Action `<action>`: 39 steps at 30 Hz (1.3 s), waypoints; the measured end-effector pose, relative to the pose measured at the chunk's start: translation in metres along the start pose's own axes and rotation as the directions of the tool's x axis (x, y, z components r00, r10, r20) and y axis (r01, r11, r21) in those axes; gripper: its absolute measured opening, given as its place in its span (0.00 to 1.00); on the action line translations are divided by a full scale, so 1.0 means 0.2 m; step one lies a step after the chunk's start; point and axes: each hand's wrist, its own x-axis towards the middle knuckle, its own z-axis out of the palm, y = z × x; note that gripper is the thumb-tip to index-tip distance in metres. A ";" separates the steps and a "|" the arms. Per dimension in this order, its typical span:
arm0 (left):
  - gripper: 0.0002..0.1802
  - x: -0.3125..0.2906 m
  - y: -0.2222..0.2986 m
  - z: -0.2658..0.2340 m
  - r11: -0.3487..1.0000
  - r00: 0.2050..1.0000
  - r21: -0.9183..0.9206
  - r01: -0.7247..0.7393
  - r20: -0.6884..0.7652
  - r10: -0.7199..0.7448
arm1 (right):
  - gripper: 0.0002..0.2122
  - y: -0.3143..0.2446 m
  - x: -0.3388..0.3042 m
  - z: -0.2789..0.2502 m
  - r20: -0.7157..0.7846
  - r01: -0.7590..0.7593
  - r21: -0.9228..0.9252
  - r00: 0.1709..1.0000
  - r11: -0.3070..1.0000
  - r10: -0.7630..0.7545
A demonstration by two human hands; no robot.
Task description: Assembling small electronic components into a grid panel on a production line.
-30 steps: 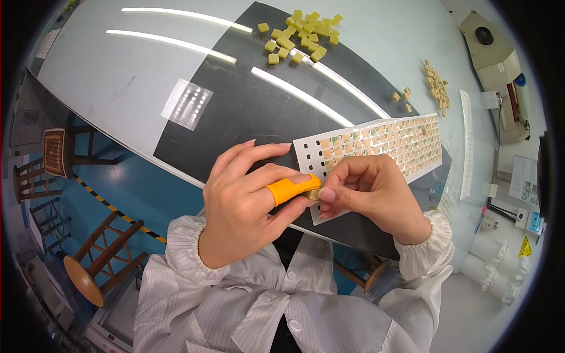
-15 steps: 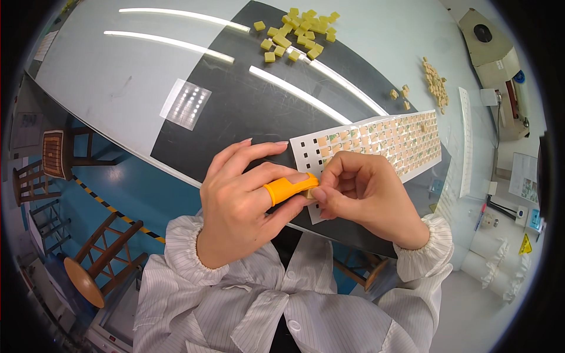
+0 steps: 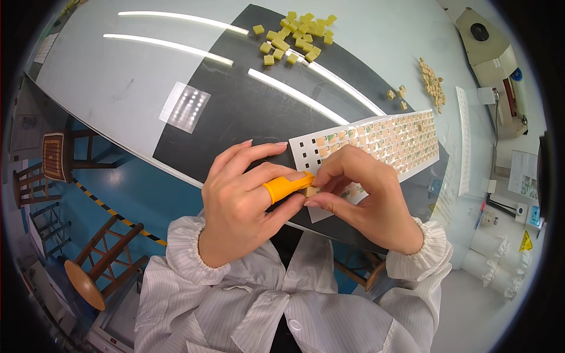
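Note:
My left hand [image 3: 244,194] wears an orange finger guard [image 3: 288,187] on its index finger. Between that finger and the thumb it pinches a small beige block [image 3: 309,191]; the other fingers stretch out beside the white sheet. My right hand [image 3: 374,191] is curled at the block's right end, with thumb and index tips around it; the exact contact is partly hidden. Under and behind this hand lies a white perforated sheet [image 3: 300,150]. Rows of small beige pieces with green marks cover most of it, and dark square holes show along its left side.
Yellow-green blocks [image 3: 300,32] lie loosely at the far side of the black mat [image 3: 235,106]. A heap of small beige pieces [image 3: 432,85] is at the far right, with several nearer. A clear dotted sheet [image 3: 185,106] lies left. Wooden stools [image 3: 85,282] stand beyond the table edge.
My right thumb and index have moved slightly apart and left around the block, and more of the block now shows. My left hand has kept its hold almost unmoved.

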 end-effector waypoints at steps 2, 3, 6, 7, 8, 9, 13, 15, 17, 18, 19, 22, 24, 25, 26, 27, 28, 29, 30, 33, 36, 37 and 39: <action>0.10 0.00 0.00 0.00 1.000 1.000 0.006 0.003 -0.006 -0.003 | 0.07 0.01 0.00 -0.02 0.012 -0.014 -0.010 1.000 1.000 0.014; 0.11 0.00 0.00 0.00 1.000 1.000 0.004 -0.004 -0.006 0.004 | 0.06 0.01 0.00 -0.03 0.020 -0.030 -0.022 0.999 0.999 0.030; 0.12 0.00 -0.01 0.01 1.000 1.000 0.007 -0.015 -0.010 0.015 | 0.07 0.01 0.01 -0.04 0.037 -0.126 -0.026 0.991 0.992 0.126; 0.12 0.00 -0.01 0.01 1.000 1.000 0.011 -0.019 -0.014 0.019 | 0.07 0.00 0.01 -0.04 0.036 -0.126 -0.025 0.991 0.992 0.127; 0.12 0.00 -0.01 0.01 1.000 1.000 0.011 -0.020 -0.013 0.020 | 0.07 -0.01 0.03 -0.04 0.038 -0.213 0.043 0.977 0.976 0.212; 0.12 0.00 -0.01 0.01 1.000 1.000 0.011 -0.009 -0.018 0.009 | 0.07 -0.02 0.03 -0.04 0.045 -0.297 0.111 0.955 0.948 0.294; 0.12 0.00 0.01 0.01 0.999 0.999 0.007 0.043 -0.020 -0.043 | 0.07 0.00 0.02 -0.03 0.003 -0.235 0.072 0.972 0.969 0.235; 0.12 0.00 0.00 0.01 1.000 1.000 0.014 0.023 -0.018 -0.023 | 0.07 0.00 0.02 -0.03 -0.016 -0.205 0.046 0.978 0.978 0.206; 0.12 0.00 0.00 0.01 1.000 1.000 0.021 0.003 -0.017 -0.003 | 0.07 0.01 0.01 -0.02 -0.028 -0.194 0.028 0.980 0.981 0.195; 0.12 0.00 0.00 0.01 1.000 1.000 0.016 0.003 -0.016 -0.003 | 0.06 0.01 0.01 -0.02 -0.037 -0.185 0.010 0.982 0.983 0.186; 0.12 0.00 0.00 0.01 1.000 1.000 0.012 0.004 -0.015 -0.003 | 0.06 0.01 0.00 -0.02 -0.037 -0.184 0.009 0.982 0.983 0.184; 0.11 -0.01 -0.01 0.01 1.000 1.000 0.001 -0.001 -0.022 0.001 | 0.06 0.00 -0.04 0.00 -0.102 -0.125 -0.118 0.988 0.985 0.113; 0.11 -0.01 -0.01 0.01 1.000 1.000 0.000 -0.002 -0.023 0.002 | 0.07 0.01 -0.10 0.02 -0.207 -0.048 -0.323 0.978 0.945 -0.021; 0.11 -0.01 -0.01 0.01 1.000 1.000 0.000 -0.003 -0.020 0.003 | 0.07 0.02 -0.13 0.03 -0.202 -0.045 -0.325 0.979 0.945 -0.023; 0.11 -0.01 -0.01 0.01 1.000 1.000 0.001 0.000 -0.024 0.000 | 0.07 0.04 -0.17 0.04 -0.210 -0.032 -0.367 0.977 0.930 -0.049; 0.11 -0.01 -0.01 0.01 1.000 1.000 0.001 -0.006 -0.022 0.006 | 0.07 0.05 -0.19 0.06 -0.219 -0.024 -0.408 0.973 0.912 -0.073; 0.10 -0.01 -0.01 0.01 1.000 1.000 0.001 -0.011 -0.019 0.011 | 0.08 0.05 -0.21 0.07 -0.218 0.000 -0.422 0.971 0.907 -0.102; 0.10 -0.01 -0.01 0.01 1.000 1.000 0.000 -0.011 -0.020 0.011 | 0.08 0.05 -0.22 0.08 -0.218 -0.001 -0.423 0.971 0.906 -0.101; 0.10 -0.01 -0.01 0.01 1.000 1.000 0.004 -0.007 -0.026 0.007 | 0.08 0.06 -0.22 0.10 -0.222 0.021 -0.442 0.966 0.897 -0.132; 0.10 -0.01 -0.01 0.02 1.000 0.999 0.007 -0.003 -0.035 0.003 | 0.09 0.07 -0.23 0.10 -0.220 0.044 -0.456 0.962 0.889 -0.161; 0.10 -0.01 -0.01 0.02 1.000 0.999 0.005 -0.001 -0.035 0.002 | 0.09 0.08 -0.22 0.11 -0.229 0.043 -0.449 0.960 0.893 -0.161; 0.10 -0.01 -0.01 0.02 1.000 0.999 0.005 -0.001 -0.032 0.001 | 0.09 0.07 -0.22 0.11 -0.245 0.039 -0.445 0.956 0.895 -0.163; 0.10 -0.01 -0.01 0.02 1.000 0.999 0.006 -0.005 -0.034 0.005 | 0.09 0.07 -0.23 0.11 -0.243 0.034 -0.446 0.957 0.894 -0.158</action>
